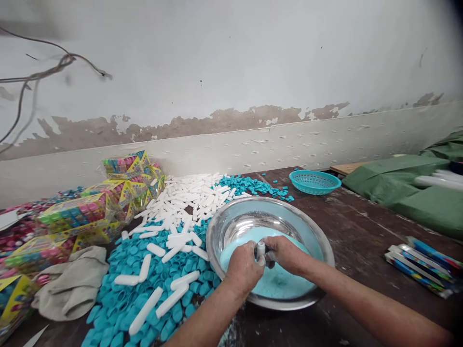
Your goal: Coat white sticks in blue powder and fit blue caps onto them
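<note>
Bare forearms [361,298] lead to both hands [244,267], clamped together around a small, pale, blunt-tipped piece [260,248].

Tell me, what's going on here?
A person's left hand and right hand hold a small whitish piece between them over a metal basin with pale-blue contents. Left of the basin, white sticks lie on and behind a heap of turquoise caps. A turquoise plastic basket stands beyond the basin, toward the right.
</note>
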`<state>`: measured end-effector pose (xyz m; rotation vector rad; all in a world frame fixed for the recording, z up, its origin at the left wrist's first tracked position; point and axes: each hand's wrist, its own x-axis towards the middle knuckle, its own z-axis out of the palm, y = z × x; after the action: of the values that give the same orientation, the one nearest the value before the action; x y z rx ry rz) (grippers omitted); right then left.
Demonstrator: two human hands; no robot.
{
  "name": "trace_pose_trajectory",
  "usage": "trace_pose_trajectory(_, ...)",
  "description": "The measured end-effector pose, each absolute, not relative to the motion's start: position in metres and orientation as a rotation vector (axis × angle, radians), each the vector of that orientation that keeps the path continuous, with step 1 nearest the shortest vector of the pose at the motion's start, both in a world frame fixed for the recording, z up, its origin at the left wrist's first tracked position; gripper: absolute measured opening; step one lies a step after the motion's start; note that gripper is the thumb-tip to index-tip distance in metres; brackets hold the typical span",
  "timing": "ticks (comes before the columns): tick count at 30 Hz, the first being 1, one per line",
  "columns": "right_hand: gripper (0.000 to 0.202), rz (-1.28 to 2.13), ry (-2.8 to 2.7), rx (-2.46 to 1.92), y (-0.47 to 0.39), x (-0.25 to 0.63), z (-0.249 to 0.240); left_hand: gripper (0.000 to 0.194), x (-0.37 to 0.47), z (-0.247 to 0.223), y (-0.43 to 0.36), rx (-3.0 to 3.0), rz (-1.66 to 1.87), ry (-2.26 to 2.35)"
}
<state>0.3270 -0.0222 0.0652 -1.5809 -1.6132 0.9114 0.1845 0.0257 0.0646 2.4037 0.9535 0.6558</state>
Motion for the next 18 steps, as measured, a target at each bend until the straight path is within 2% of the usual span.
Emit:
trace_pose_trajectory(2, 0.026, 0.864, -1.62, -1.61, -0.021, 0.329, 0.062, 0.011, 0.184, 0.063, 0.029, 2.413, 0.671, 0.982)
trace_pose_trajectory(5, 0.05, 0.695, -1.63, -1.743, -0.02, 0.334, 0.06, 0.01, 0.182, 0.062, 0.032, 2.439, 0.716, 1.035)
trace_pose_trajectory(8, 0.064, 0.768, -1.847, -1.695, -0.022, 0.335, 0.063, 0.008, 0.18, 0.062, 0.032, 2.457, 0.735, 1.007)
trace_pose_trajectory(15, 0.047, 0.661, -2.072, -1.732, -0.029, 0.323, 0.077, 0.017, 0.176, 0.064, 0.029, 2.392, 0.795, 0.959)
trace_pose_trajectory(18, 0.027, 0.336, -2.068, -1.882, -0.03, 0.327, 0.07, 0.013, 0.16, 0.074, 0.035, 2.282, 0.821, 0.931)
